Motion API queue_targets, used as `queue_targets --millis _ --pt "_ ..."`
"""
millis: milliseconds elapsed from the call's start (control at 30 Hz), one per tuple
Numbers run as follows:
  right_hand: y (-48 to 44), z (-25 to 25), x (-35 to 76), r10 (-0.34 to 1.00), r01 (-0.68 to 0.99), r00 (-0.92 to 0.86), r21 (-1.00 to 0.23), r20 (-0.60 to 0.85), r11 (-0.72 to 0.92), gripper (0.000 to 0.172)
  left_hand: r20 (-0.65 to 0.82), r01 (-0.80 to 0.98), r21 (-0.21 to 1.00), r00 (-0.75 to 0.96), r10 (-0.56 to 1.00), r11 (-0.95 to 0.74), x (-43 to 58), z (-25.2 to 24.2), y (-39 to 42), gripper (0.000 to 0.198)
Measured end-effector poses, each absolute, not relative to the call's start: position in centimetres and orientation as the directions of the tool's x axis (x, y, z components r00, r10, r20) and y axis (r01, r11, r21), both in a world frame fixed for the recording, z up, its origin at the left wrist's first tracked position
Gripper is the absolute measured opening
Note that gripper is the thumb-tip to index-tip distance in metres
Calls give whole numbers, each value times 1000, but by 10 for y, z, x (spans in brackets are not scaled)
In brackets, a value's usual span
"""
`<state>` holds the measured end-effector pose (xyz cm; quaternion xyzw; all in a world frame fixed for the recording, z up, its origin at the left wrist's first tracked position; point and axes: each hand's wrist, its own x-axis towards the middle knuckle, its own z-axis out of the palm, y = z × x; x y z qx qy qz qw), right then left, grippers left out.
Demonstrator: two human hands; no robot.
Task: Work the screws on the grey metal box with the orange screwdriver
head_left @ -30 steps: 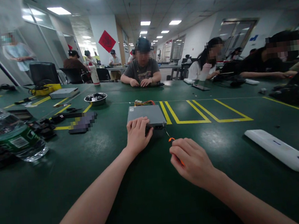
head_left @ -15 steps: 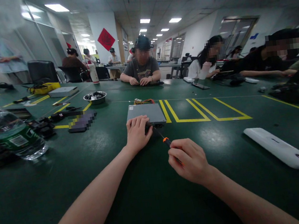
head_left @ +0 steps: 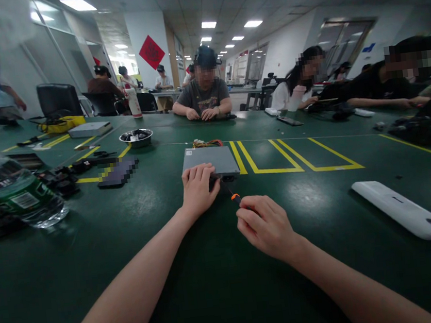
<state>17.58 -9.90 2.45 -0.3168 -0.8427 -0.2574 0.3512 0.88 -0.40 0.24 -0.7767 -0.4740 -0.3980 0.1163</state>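
Observation:
A flat grey metal box (head_left: 211,160) with coloured wires at its far end lies on the green table (head_left: 157,199). My left hand (head_left: 198,189) rests on the box's near left corner, fingers curled over the top edge. My right hand (head_left: 265,226) is closed round a small screwdriver with an orange collar (head_left: 235,197). Its thin shaft points at the box's near face, and the tip is at or very close to that face.
A water bottle (head_left: 12,190) lies at the left beside dark parts. A white oblong device (head_left: 403,209) lies at the right. Yellow tape lines (head_left: 277,157) mark the table. A metal bowl (head_left: 136,137) stands farther back. Several people sit across the table.
My right hand has moved forward and left, bringing the screwdriver's tip from beside the box's right corner up to its near face. My left hand has stayed on the box.

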Motion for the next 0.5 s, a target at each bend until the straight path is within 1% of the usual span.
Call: queue_targets --millis 33,100,167,267,400,500 --pt "-100 25 173 358 719 -561 224 746 658 6 729 829 196 235 643 -525 9 2 -4 23" --pt "-103 24 169 377 728 -577 247 725 639 11 728 827 194 239 642 -528 9 2 -4 23" --pt "-107 23 166 385 751 -566 263 729 606 20 727 827 193 242 643 -529 9 3 -4 23" --pt "-111 23 166 358 781 -515 254 779 570 32 729 829 191 238 641 -525 9 2 -4 22" --pt "-109 26 168 350 774 -489 212 799 597 31 740 830 187 233 631 -526 9 1 -3 22" --pt "-105 27 167 358 774 -483 198 799 601 25 747 831 183 230 624 -526 10 0 -2 21"
